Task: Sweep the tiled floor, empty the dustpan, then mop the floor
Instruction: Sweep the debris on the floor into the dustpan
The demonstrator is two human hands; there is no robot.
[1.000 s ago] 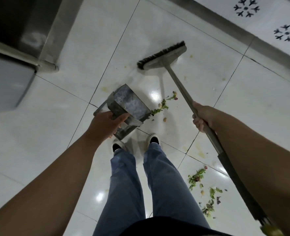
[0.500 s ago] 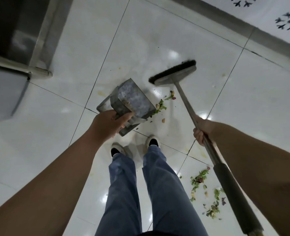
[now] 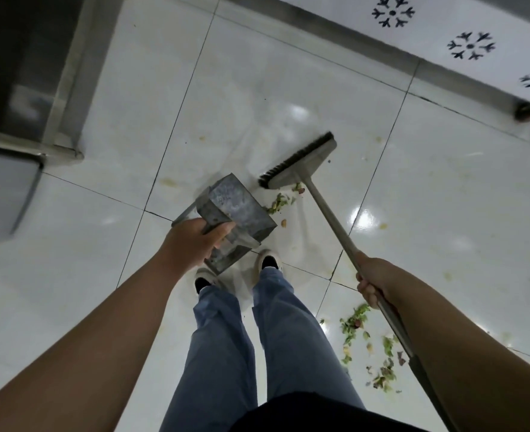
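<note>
Looking down from the head camera, I saw my left hand (image 3: 192, 243) curled around the handle of the grey metal box-shaped dustpan (image 3: 232, 215), which was tilted just above the glossy white tiled floor (image 3: 444, 198), in front of my two shoes. My right hand (image 3: 374, 280) gripped the long grey handle of the broom with dark bristles (image 3: 299, 163), fingers wrapped round the shaft. The broom head rested on the floor just beside the dustpan's far corner, with a small clump of green vegetable scraps (image 3: 281, 202) lying between them. A larger scatter of green and purple scraps (image 3: 372, 350) lay on the tile to my right, under the broom handle. A stainless steel cabinet (image 3: 39, 98) stood at the upper left.
</note>
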